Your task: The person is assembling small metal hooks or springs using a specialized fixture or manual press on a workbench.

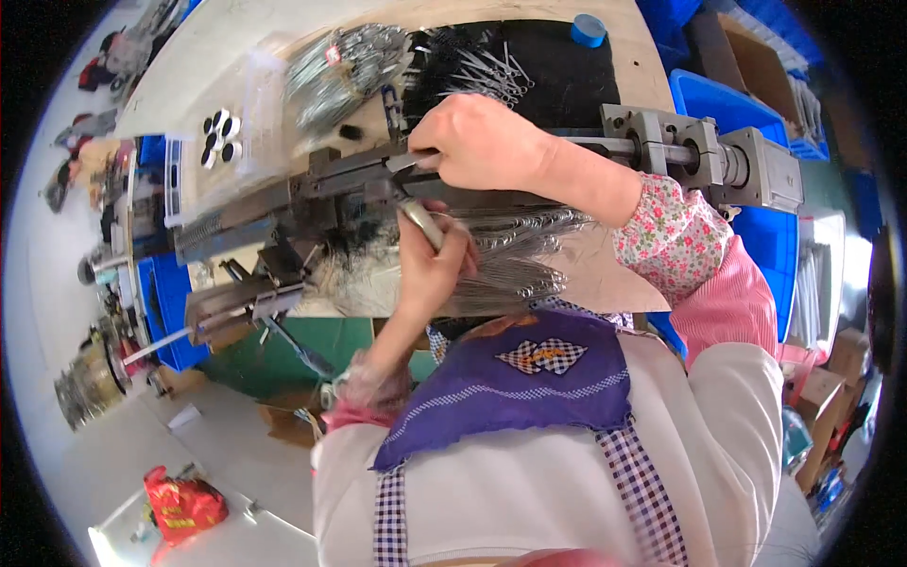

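My left hand [433, 257] is wrapped round a short, pale metallic handle [420, 223], whose dark upper end lies against the machine; its exact kind is blurred. Above it, my right hand [484, 144] is closed over the long machine bar [354, 168], with a thin, flat metal strip [406, 162] at its fingertips. I cannot make out whether the strip is loose or part of the machine. A bundle of thin metal rods with looped ends [529, 231] lies close beside my left hand, on the near side of the bar.
A bagged heap of metal parts [350, 71] and looped pins on a black mat [496, 76] lie behind the bar, near a blue round lid [588, 31]. A clear tray [236, 142] carries black-and-white round pieces. A cylinder unit [704, 156] and blue bins [718, 94] stand right.
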### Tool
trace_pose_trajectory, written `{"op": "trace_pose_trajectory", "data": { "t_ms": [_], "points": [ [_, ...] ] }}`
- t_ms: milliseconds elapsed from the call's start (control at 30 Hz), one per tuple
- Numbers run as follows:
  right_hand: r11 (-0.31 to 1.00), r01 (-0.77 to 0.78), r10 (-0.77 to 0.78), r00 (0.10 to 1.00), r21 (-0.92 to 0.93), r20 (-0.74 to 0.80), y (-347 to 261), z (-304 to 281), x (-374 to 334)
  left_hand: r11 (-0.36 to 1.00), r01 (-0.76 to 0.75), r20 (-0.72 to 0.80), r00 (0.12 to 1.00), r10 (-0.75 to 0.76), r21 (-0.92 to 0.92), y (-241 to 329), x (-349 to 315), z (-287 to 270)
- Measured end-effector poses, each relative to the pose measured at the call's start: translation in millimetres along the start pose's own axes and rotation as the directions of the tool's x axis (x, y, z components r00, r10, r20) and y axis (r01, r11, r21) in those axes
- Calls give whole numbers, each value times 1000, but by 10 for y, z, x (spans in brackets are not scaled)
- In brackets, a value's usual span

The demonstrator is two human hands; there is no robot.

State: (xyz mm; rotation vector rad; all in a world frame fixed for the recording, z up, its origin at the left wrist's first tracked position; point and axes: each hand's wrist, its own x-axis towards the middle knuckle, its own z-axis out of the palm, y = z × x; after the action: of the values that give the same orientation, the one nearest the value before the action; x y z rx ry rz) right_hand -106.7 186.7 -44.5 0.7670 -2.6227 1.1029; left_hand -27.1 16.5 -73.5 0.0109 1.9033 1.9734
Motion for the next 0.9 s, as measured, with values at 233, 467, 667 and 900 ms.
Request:
{"op": "trace_pose_trajectory", "data": {
  "t_ms": [233,467,667,900],
  "points": [
    [945,149,-211,958,-291,-196,-418,-32,-578,954,-146,36,989,141,261,-217,-61,-428],
    [803,-341,247,937,-490,-248,167,117,-1047,968,-72,-692,712,-120,-242,-374,-295,-1623],
    [767,-420,362,908,-486,-212,313,261,-1120,876,-127,-521,839,-155,-465,-523,-70,-1691],
    [709,-530,542,831,-465,-122,260,159,-1235,824,-359,-573,818,52,-438,-343,-125,-924]
  ]
}}
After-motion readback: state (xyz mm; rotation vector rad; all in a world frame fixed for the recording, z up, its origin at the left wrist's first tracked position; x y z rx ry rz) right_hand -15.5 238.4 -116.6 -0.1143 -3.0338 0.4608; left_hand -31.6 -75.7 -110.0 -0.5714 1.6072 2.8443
